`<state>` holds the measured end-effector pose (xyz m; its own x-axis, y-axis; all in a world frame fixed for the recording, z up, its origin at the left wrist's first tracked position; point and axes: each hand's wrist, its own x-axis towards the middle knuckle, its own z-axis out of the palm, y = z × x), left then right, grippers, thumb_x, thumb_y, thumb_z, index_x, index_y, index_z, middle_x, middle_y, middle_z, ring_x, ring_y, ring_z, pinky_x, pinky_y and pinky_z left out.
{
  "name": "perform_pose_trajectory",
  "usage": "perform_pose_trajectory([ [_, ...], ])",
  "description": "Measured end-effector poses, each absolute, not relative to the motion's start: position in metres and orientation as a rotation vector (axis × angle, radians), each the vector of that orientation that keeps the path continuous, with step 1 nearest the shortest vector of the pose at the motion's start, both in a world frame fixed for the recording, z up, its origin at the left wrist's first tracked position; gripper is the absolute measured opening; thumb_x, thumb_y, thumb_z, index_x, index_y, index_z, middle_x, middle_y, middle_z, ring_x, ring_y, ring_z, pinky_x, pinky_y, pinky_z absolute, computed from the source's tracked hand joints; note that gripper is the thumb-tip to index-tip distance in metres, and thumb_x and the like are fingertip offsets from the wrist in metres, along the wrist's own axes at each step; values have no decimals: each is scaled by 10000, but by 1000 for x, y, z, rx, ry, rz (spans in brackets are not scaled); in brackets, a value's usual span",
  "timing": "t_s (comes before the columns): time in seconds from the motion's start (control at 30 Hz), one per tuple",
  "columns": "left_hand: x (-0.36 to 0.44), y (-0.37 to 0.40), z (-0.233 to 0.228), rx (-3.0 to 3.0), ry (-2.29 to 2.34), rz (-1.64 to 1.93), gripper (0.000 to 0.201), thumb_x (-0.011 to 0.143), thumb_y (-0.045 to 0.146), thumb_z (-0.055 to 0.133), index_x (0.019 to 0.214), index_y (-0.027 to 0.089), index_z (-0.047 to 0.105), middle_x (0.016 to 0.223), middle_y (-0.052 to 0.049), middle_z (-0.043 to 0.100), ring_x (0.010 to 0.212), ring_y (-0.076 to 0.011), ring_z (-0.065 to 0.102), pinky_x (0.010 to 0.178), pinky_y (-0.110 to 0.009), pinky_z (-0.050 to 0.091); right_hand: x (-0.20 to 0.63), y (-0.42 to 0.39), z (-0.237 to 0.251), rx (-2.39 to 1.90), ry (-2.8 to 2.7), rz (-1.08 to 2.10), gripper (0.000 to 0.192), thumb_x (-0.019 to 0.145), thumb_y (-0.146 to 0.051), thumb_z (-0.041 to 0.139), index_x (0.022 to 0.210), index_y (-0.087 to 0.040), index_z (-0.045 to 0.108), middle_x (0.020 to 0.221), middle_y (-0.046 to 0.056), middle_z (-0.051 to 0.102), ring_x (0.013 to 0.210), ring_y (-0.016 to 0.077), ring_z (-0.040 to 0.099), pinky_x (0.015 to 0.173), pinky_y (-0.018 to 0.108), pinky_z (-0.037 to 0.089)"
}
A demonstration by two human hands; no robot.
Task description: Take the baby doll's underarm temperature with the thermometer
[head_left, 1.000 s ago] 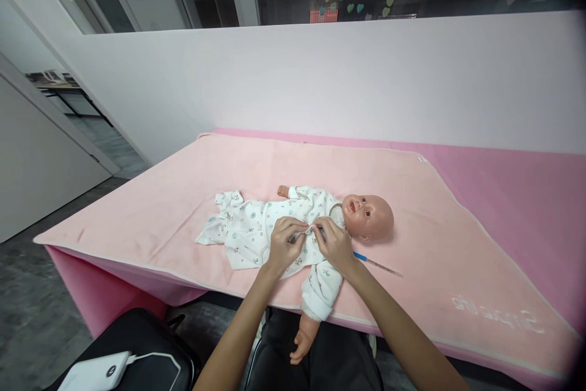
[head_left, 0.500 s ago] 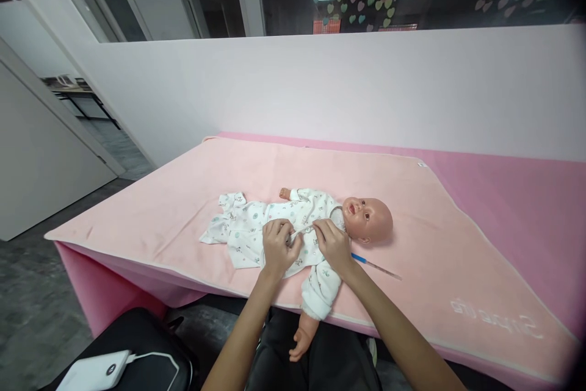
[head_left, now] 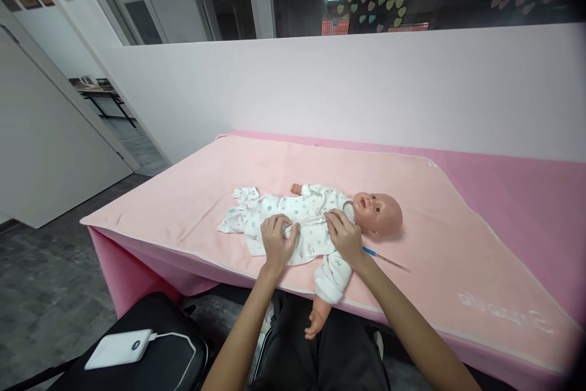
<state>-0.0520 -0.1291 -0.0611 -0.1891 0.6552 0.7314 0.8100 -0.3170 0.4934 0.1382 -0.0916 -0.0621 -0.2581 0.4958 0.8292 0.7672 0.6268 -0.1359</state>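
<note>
A baby doll (head_left: 378, 215) lies on its back on the peach towel, head to the right, dressed in a white printed romper (head_left: 307, 247). My left hand (head_left: 278, 240) is closed on the romper's front edge around the belly, with the fingers curled over the cloth. Up at the chest, my right hand (head_left: 344, 235) pinches the same edge just below the doll's neck. Between my hands the front opening runs fairly straight, with a small pale fastener showing. One sleeved doll arm (head_left: 320, 318) hangs over the near table edge.
A thin blue-handled stick (head_left: 387, 258) rests beside the doll's head. The peach towel (head_left: 458, 281) covers a pink cloth (head_left: 513, 208) on the table. A white power bank (head_left: 119, 348) with a cable sits on a black seat at lower left. Behind stands a white wall (head_left: 343, 92).
My hands are farther apart along the romper's front. The edge between them, bunched before, now lies straighter. My head view has shifted slightly left.
</note>
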Motion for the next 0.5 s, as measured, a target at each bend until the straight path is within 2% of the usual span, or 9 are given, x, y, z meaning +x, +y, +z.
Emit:
perform_pose_trajectory([
  [0.07,-49,-130,-60,-1998,-1714,-1482,90,840,256,545,904,204,580,942,-58,609,934,-226,518,848,-371,336,136,-94,-60,-968,-1978,-448,213,910,-226,478,1045,-180,636,1049,63,667,791,128,641,593,212,430],
  [0.13,-48,-131,-60,-2072,-1697,-1428,136,852,250,529,959,215,606,984,-56,623,963,-227,519,863,-373,330,131,-97,-58,-984,-2021,-451,221,922,-241,459,1025,-175,643,1039,62,672,786,123,640,594,212,424],
  [0.3,-47,-131,-61,-2075,-1705,-1352,149,858,273,525,944,233,640,987,-41,638,961,-217,531,867,-363,336,119,-104,-57,-1187,-1976,-278,263,936,-258,407,973,-188,658,967,45,679,791,123,635,619,210,430],
  [0.5,-49,-132,-59,-2090,-1703,-1305,162,824,232,539,951,237,640,1003,-41,638,967,-223,529,863,-370,336,114,-115,-51,-1312,-2062,-253,301,899,-199,395,1106,-221,613,1158,54,613,819,154,632,587,234,438],
])
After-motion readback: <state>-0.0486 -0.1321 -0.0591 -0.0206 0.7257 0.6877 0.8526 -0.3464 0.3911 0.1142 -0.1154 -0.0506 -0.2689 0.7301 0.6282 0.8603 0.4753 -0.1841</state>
